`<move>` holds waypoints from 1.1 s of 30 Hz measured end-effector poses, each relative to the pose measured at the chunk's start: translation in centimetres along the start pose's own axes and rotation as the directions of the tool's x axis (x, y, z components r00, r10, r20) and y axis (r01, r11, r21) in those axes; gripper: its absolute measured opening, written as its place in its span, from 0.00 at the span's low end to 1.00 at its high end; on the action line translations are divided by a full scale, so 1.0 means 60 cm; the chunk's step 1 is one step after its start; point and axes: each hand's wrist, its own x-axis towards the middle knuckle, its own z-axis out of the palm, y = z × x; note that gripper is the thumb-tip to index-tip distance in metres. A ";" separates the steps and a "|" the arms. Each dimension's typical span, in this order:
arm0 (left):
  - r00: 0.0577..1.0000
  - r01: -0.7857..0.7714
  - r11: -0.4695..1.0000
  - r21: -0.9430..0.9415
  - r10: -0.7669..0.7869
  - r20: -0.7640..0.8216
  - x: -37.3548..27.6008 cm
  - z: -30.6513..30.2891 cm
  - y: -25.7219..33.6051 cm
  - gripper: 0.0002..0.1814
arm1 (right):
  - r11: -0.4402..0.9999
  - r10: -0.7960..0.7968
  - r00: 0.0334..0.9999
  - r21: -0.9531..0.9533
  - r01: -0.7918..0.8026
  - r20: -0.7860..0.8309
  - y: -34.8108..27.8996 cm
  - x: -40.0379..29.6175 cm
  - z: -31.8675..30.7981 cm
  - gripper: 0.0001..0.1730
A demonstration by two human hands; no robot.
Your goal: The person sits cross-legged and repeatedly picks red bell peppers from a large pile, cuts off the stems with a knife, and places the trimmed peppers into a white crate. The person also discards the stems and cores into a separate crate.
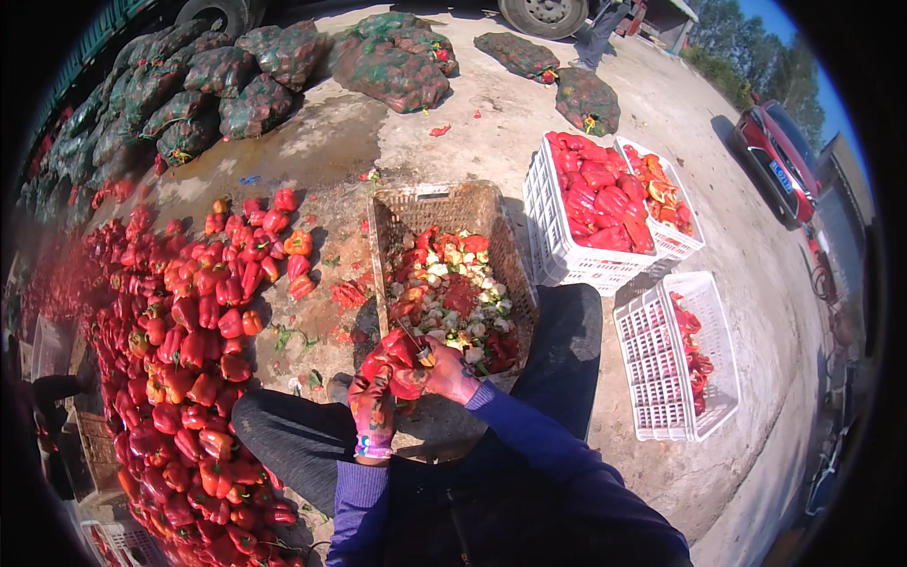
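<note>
My left hand, in a patterned, red-stained glove, grips a red bell pepper from the left. Opposite it, my gloved right hand holds what looks like a small knife with a thin blade against the pepper; its fingers partly hide the handle. Both hands are over the near end of a dirty plastic crate between my legs. Inside lie pale pepper cores and red scraps. To the left spreads a large heap of whole red peppers.
White crates of peppers stand ahead on the right, with another white crate nearer my right leg. Full mesh sacks lie farther off. A truck wheel, a person's leg and a red car are in the background.
</note>
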 end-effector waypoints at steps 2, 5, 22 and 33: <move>0.997 0.066 0.998 -0.008 -0.065 0.051 0.001 0.010 0.006 0.14 | 0.955 0.049 0.997 0.296 -0.028 -0.063 0.014 0.010 -0.031 0.17; 0.998 0.027 0.999 0.043 -0.030 0.058 0.005 0.004 -0.022 0.15 | 0.986 -0.154 0.979 0.037 0.161 -0.134 0.041 0.018 -0.062 0.18; 0.857 0.436 0.876 -0.206 -0.334 0.394 0.020 -0.008 0.023 0.22 | 0.957 0.019 1.000 -0.288 -0.014 0.014 -0.066 -0.071 -0.007 0.14; 0.817 0.428 0.903 0.031 -0.401 0.414 0.012 -0.012 0.039 0.26 | 0.970 0.044 0.993 -0.243 -0.016 0.113 -0.074 -0.059 -0.033 0.16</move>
